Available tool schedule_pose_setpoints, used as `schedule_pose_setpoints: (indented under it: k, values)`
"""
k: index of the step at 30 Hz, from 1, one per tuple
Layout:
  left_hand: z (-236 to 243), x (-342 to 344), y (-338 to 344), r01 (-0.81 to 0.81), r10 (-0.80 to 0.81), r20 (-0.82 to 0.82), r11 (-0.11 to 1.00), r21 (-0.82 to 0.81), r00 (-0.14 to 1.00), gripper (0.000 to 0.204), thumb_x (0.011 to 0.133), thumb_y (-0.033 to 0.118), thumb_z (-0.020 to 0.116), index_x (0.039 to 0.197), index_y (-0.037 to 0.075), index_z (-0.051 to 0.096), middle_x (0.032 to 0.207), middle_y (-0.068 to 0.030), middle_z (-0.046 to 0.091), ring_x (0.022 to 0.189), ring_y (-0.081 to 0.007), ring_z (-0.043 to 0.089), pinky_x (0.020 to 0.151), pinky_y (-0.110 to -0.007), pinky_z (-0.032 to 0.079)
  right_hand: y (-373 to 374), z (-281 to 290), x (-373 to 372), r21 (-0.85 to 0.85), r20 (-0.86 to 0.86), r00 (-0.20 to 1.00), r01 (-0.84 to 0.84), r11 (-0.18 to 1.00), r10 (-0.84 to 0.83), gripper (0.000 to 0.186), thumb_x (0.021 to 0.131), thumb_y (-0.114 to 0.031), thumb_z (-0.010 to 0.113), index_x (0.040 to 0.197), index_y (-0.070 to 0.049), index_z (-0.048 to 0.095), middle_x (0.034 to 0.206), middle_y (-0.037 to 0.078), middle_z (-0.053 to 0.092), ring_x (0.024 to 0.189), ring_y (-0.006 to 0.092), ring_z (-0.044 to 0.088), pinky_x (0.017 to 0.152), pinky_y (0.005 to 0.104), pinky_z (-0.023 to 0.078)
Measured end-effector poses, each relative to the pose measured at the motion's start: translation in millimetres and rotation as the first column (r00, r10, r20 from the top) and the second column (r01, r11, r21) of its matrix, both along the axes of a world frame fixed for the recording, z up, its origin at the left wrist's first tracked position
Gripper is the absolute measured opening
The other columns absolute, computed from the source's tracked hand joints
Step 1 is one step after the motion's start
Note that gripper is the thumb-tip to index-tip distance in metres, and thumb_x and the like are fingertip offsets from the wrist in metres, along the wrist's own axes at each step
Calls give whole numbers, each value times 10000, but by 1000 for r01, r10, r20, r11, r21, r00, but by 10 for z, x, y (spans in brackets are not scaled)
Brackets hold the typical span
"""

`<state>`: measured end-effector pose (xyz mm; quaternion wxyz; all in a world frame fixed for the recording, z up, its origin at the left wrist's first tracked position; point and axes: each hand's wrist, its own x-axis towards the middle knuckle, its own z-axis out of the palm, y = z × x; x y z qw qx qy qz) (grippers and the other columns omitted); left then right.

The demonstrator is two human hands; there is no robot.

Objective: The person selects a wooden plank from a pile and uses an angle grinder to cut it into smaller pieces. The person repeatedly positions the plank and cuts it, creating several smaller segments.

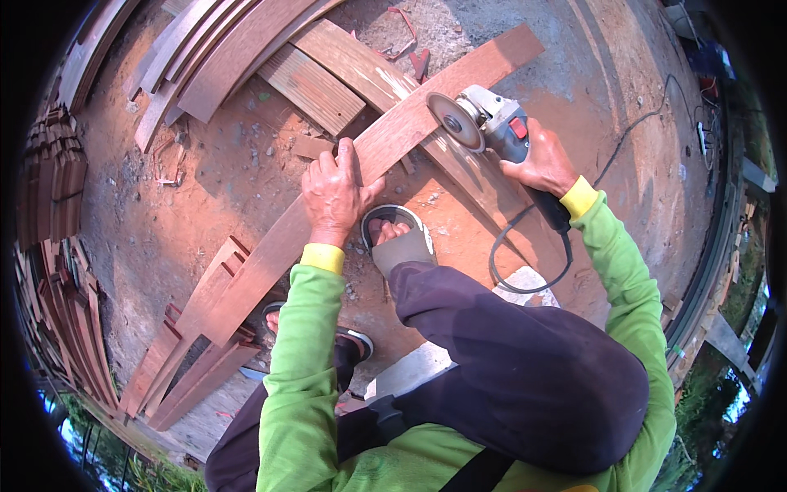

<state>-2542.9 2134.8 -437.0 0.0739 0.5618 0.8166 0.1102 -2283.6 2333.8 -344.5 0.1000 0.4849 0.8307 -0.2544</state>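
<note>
A long reddish-brown wooden plank (399,135) slants from the lower left to the upper right. My left hand (332,197) is closed over it around mid-length, fingers at its far edge and thumb toward the near one. In my right hand (543,161) is a grey angle grinder (507,131) with a red switch, gripped by its body. Its round disc (456,123) stands on edge at the plank's right side, overlapping it in view; whether disc and wood touch I cannot tell. Beneath the plank runs a thicker beam (467,176), crossing it.
Stacked curved boards (221,49) lie at the upper left, and more wood piles (53,176) line the left side. A black cord (494,261) loops from the grinder toward the right. My sandalled foot (402,238) is near the plank. Short boards (197,377) sit under its lower end.
</note>
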Motion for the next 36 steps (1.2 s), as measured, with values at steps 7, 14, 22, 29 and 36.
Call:
schedule_pose_setpoints:
  k: [7, 14, 22, 29, 36]
  values:
    - [-2, -9, -3, 3, -3, 2, 1000, -13, 1000, 854, 643, 572, 788, 1303, 102, 518, 894, -112, 550, 834, -297, 596, 721, -420, 492, 2, 27, -29, 0, -122, 992, -40, 999, 40, 884, 641, -226, 741, 1340, 153, 357, 895, 359, 639, 884, 479, 663, 800, 457, 542]
    - [-9, 2, 8, 1, -1, -6, 1000, -19, 1000, 836, 626, 553, 804, 1274, 110, 515, 889, -102, 538, 828, -289, 590, 721, -418, 483, 22, -21, -2, -3, -86, 996, -16, 1000, 16, 711, 640, -233, 770, 1168, 134, 469, 908, 314, 647, 862, 417, 676, 789, 429, 538]
    - [0, 5, 18, 1, 0, 5, 1000, -16, 1000, 821, 621, 536, 812, 1257, 108, 519, 888, -101, 531, 825, -291, 583, 723, -418, 474, 60, -80, 16, -12, -68, 998, -14, 1000, 13, 839, 628, -239, 762, 1253, 197, 410, 868, 346, 638, 840, 451, 672, 769, 445, 549]
    - [-18, 5, 5, -12, 12, 13, 1000, -17, 1000, 838, 613, 526, 820, 1277, 114, 517, 897, -96, 534, 845, -286, 586, 734, -416, 476, 57, -105, 13, 19, -114, 992, -47, 999, 49, 867, 627, -244, 773, 1264, 207, 396, 884, 344, 639, 857, 458, 667, 767, 439, 547]
    - [-14, 6, 0, -15, 15, 12, 1000, 1, 1000, 841, 604, 524, 824, 1277, 122, 518, 896, -94, 538, 846, -283, 589, 730, -416, 478, 65, -10, -63, -39, 6, 1000, -16, 999, 16, 768, 635, -253, 777, 1202, 167, 473, 925, 322, 652, 889, 444, 669, 797, 433, 543]
